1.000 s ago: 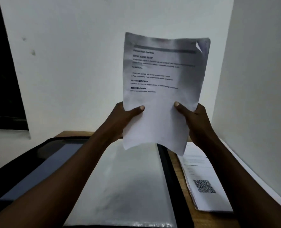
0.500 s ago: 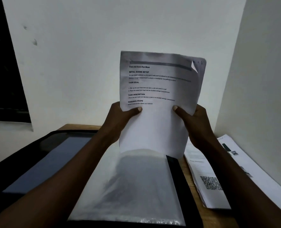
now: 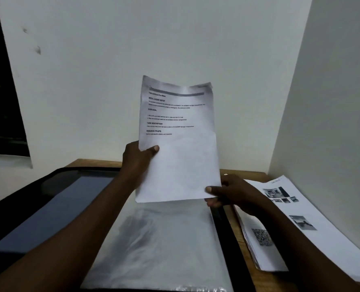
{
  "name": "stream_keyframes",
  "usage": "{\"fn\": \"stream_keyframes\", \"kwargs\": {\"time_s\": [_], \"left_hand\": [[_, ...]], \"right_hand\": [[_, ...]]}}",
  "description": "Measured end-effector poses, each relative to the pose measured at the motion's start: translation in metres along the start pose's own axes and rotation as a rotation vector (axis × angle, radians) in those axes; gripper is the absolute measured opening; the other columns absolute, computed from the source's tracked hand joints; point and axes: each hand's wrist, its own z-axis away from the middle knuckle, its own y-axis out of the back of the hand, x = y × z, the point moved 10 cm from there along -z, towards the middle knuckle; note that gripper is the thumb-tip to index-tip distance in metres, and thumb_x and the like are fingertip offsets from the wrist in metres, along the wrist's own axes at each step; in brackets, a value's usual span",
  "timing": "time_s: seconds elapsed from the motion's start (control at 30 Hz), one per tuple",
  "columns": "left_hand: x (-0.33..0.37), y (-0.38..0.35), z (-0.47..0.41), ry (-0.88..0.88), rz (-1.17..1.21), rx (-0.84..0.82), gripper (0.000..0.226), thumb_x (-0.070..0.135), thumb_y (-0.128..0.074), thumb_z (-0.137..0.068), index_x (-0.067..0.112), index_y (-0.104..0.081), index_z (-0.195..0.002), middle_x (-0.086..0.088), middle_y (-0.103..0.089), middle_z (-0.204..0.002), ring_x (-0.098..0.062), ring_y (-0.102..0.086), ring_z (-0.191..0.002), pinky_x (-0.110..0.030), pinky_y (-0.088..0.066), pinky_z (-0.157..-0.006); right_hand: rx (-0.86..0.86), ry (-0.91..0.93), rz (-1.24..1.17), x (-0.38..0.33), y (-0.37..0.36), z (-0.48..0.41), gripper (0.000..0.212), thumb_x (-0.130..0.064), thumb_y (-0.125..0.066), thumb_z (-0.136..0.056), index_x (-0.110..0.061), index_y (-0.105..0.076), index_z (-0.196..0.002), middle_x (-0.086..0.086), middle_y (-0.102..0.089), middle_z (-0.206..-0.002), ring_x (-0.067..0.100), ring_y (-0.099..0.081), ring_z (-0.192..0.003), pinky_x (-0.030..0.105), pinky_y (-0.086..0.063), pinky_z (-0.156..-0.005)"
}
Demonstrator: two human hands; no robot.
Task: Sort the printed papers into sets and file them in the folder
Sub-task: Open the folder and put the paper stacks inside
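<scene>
White printed sheet [image 3: 179, 161], pinched by left hand [image 3: 135, 163] and right hand [image 3: 236, 194], wants its bottom edge squared to the plastic sleeve [image 3: 160, 245] mouth before sliding.

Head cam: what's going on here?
A person holds printed papers upright over an open black folder on a wooden desk. The left hand grips their left edge; the right hand pinches the lower right corner. They are not yet in the folder's clear sleeve below. A stack with a QR code and a sheet of photos lie to the right.
</scene>
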Motion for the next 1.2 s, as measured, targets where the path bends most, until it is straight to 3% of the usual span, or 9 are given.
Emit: {"fn": "stream_keyframes", "kwargs": {"time_s": [0.23, 0.37, 0.47, 0.57, 0.67, 0.77, 0.9, 1.03, 1.2], "left_hand": [[0.02, -0.001, -0.014, -0.042, -0.117, -0.127, 0.056, 0.038, -0.077, -0.061, 0.014, -0.071, -0.111, -0.005, -0.074, -0.104, -0.029, -0.071, -0.094, -0.049, -0.055, -0.09], [0.024, -0.006, -0.025, -0.086, -0.164, -0.124, 0.042, 0.049, -0.074, -0.065, 0.018, -0.074, -0.094, -0.001, -0.075, -0.094, -0.024, -0.071, -0.088, -0.043, -0.058, -0.083], [0.012, -0.013, -0.033, -0.048, -0.205, -0.113, 0.056, 0.067, -0.06, -0.08, 0.011, -0.065, -0.078, 0.0, -0.068, -0.078, -0.019, -0.063, -0.071, -0.03, -0.047, -0.063], [-0.021, -0.022, -0.037, 0.047, -0.199, -0.125, 0.045, 0.053, -0.047, -0.097, 0.014, -0.068, -0.097, -0.006, -0.071, -0.087, -0.023, -0.068, -0.075, -0.03, -0.055, -0.062], [-0.05, -0.039, -0.04, -0.039, -0.66, -0.235, 0.026, 0.026, -0.061, -0.093, 0.014, -0.069, -0.115, -0.011, -0.07, -0.109, -0.027, -0.065, -0.103, -0.031, -0.048, -0.087], [-0.073, -0.063, -0.033, -0.111, -0.94, -0.334, 0.035, 0.028, -0.066, -0.089, 0.021, -0.065, -0.123, -0.008, -0.062, -0.124, -0.024, -0.057, -0.116, -0.033, -0.047, -0.095], [-0.069, -0.076, -0.027, -0.253, -0.977, -0.268, 0.02, 0.037, -0.065, -0.088, 0.026, -0.072, -0.103, -0.002, -0.065, -0.111, -0.022, -0.057, -0.112, -0.034, -0.045, -0.087], [-0.068, -0.073, -0.03, -0.268, -0.909, -0.258, 0.013, 0.036, -0.068, -0.085, 0.025, -0.072, -0.09, 0.001, -0.064, -0.098, -0.02, -0.058, -0.103, -0.034, -0.044, -0.081], [-0.065, -0.071, -0.033, -0.256, -0.906, -0.246, 0.022, 0.029, -0.073, -0.082, 0.024, -0.066, -0.102, 0.002, -0.06, -0.092, -0.022, -0.055, -0.104, -0.038, -0.035, -0.084]], "right_hand": [[0.028, 0.014, -0.135, -0.03, 0.002, -0.022, 0.027, -0.008, -0.068, -0.087, -0.005, -0.066, -0.114, 0.008, -0.073, -0.107, 0.025, -0.07, -0.1, 0.038, -0.056, -0.09], [0.228, -0.04, -0.184, -0.024, 0.012, -0.037, 0.018, 0.0, -0.066, -0.087, 0.003, -0.065, -0.104, 0.008, -0.07, -0.092, 0.019, -0.068, -0.077, 0.021, -0.057, -0.062], [0.285, -0.078, -0.3, -0.013, 0.021, -0.039, 0.006, -0.003, -0.064, -0.09, -0.003, -0.062, -0.095, 0.008, -0.066, -0.093, 0.015, -0.062, -0.069, 0.015, -0.053, -0.049], [0.417, -0.01, -0.475, 0.0, 0.044, -0.034, 0.011, -0.001, -0.062, -0.09, -0.005, -0.063, -0.101, 0.007, -0.067, -0.095, 0.014, -0.062, -0.076, 0.016, -0.055, -0.057], [0.522, 0.043, -0.48, 0.014, 0.057, -0.028, 0.03, 0.0, -0.06, -0.091, 0.0, -0.059, -0.121, 0.011, -0.064, -0.106, 0.014, -0.061, -0.081, 0.024, -0.052, -0.071], [0.586, 0.069, -0.524, 0.02, 0.063, -0.026, 0.035, -0.002, -0.06, -0.092, 0.001, -0.056, -0.126, 0.011, -0.063, -0.113, 0.018, -0.062, -0.088, 0.031, -0.049, -0.082], [0.641, 0.076, -0.56, 0.022, 0.072, -0.029, 0.034, -0.008, -0.064, -0.091, -0.002, -0.057, -0.124, 0.01, -0.064, -0.121, 0.026, -0.064, -0.104, 0.037, -0.051, -0.094], [0.655, 0.062, -0.604, 0.028, 0.072, -0.03, 0.037, -0.006, -0.062, -0.092, 0.001, -0.056, -0.128, 0.011, -0.065, -0.12, 0.025, -0.063, -0.103, 0.029, -0.053, -0.083], [0.666, 0.048, -0.595, 0.032, 0.073, -0.031, 0.036, -0.007, -0.064, -0.091, -0.001, -0.058, -0.126, 0.01, -0.066, -0.118, 0.025, -0.064, -0.102, 0.032, -0.053, -0.086]]}}
